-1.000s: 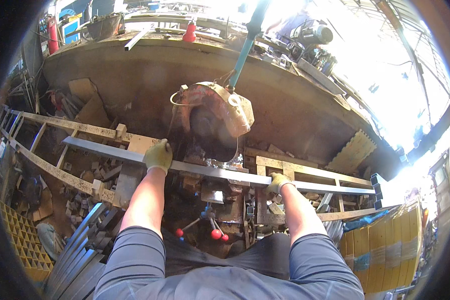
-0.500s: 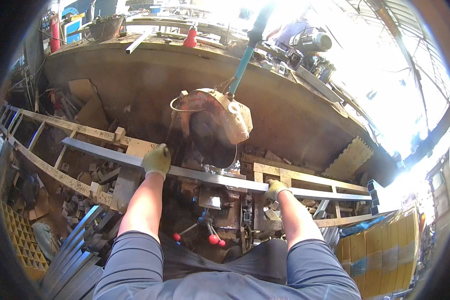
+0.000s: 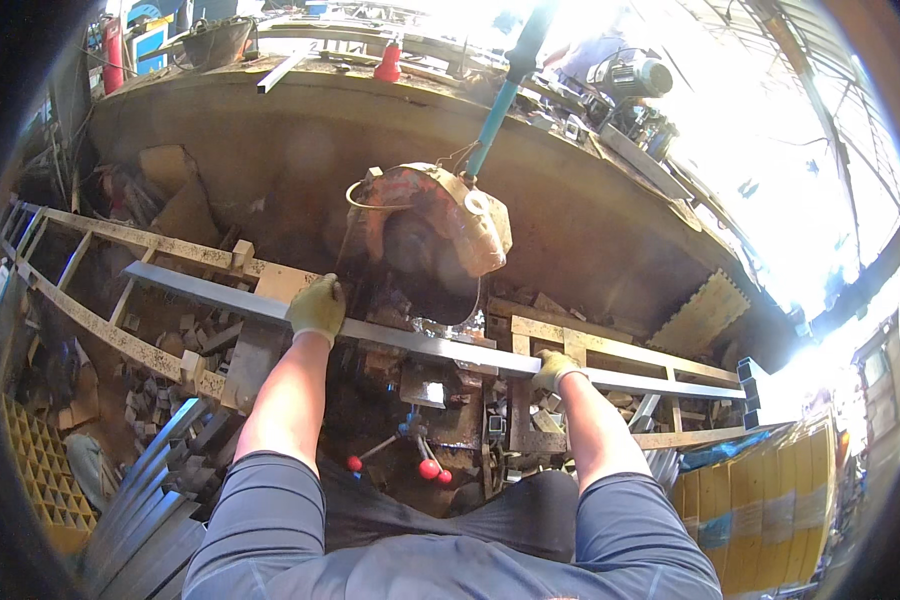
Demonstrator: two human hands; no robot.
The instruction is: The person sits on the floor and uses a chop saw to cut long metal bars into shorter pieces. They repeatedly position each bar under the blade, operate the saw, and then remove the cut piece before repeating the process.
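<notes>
Watching from the head camera, I have the left hand (image 3: 317, 308) just left of centre and the right hand (image 3: 550, 370) right of centre, both gloved, their fingers curled over one long grey metal bar (image 3: 420, 343), though I cannot tell how tightly. I see the bar slanting across the middle of the frame, from mid-left down toward mid-right, over the ladder-like left frame (image 3: 160, 242) and right frame (image 3: 610, 342). Above it, near upper centre, hangs a saw with a worn reddish guard (image 3: 440, 205); red-knobbed levers (image 3: 428, 468) sit lower centre.
</notes>
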